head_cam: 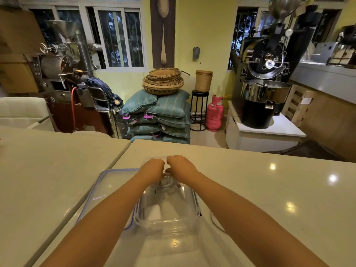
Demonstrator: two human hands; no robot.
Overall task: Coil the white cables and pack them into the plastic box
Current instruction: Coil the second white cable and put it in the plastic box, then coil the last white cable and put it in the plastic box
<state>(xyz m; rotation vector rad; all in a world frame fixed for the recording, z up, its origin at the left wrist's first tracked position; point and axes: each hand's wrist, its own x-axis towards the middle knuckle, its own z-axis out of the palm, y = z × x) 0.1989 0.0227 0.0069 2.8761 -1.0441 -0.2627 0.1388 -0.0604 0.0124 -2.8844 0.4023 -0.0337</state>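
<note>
A clear plastic box (165, 222) stands on the cream counter right in front of me. Both my hands are over its far end: my left hand (153, 167) and my right hand (181, 165) sit side by side, fingers curled down onto a coiled white cable (167, 182) that lies inside the box. The fingertips are hidden behind the hands. A white block-shaped item (153, 211) rests in the near part of the box. Another white cable (216, 222) loops on the counter beside the box's right wall.
The box's clear lid (105, 189) with a blue rim lies flat to the left of the box. The counter (269, 189) stretches right; a second counter (48, 166) joins at the left. Beyond the far edge stand sacks, baskets, a pink gas cylinder and machines.
</note>
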